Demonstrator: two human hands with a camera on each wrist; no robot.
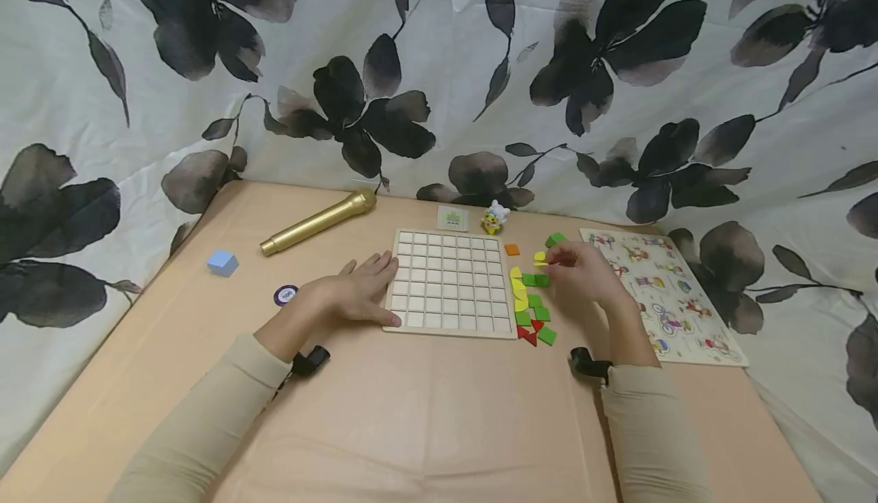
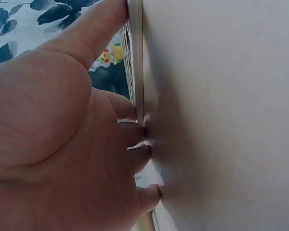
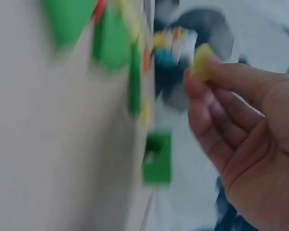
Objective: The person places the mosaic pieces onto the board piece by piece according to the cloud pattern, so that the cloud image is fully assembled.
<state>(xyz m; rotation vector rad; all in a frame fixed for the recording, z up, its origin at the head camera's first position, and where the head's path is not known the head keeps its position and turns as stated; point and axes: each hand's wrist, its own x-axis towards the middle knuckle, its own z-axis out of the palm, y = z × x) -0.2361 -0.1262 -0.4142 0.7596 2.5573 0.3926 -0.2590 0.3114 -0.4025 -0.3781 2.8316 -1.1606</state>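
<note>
A white board with a raised square grid [image 1: 449,282] lies at the table's middle. My left hand [image 1: 353,293] rests flat at its left edge, fingers spread and thumb at the near corner; the left wrist view shows the palm [image 2: 53,125] beside the board's side. Between thumb and fingertips my right hand [image 1: 586,270] pinches a small yellow piece [image 3: 201,61], raised off the table. Beneath and beside that hand lie green blocks [image 1: 535,280], yellow curved pieces [image 1: 520,291], red triangles [image 1: 531,331] and an orange square [image 1: 511,250], all along the board's right edge.
Behind the board are a small picture card [image 1: 453,218] and a toy figure [image 1: 495,218]. A gold microphone [image 1: 318,222], a blue block [image 1: 222,263] and a round chip [image 1: 284,295] lie left. An illustrated board [image 1: 665,289] lies right. Floral cloth [image 1: 466,68] hangs behind.
</note>
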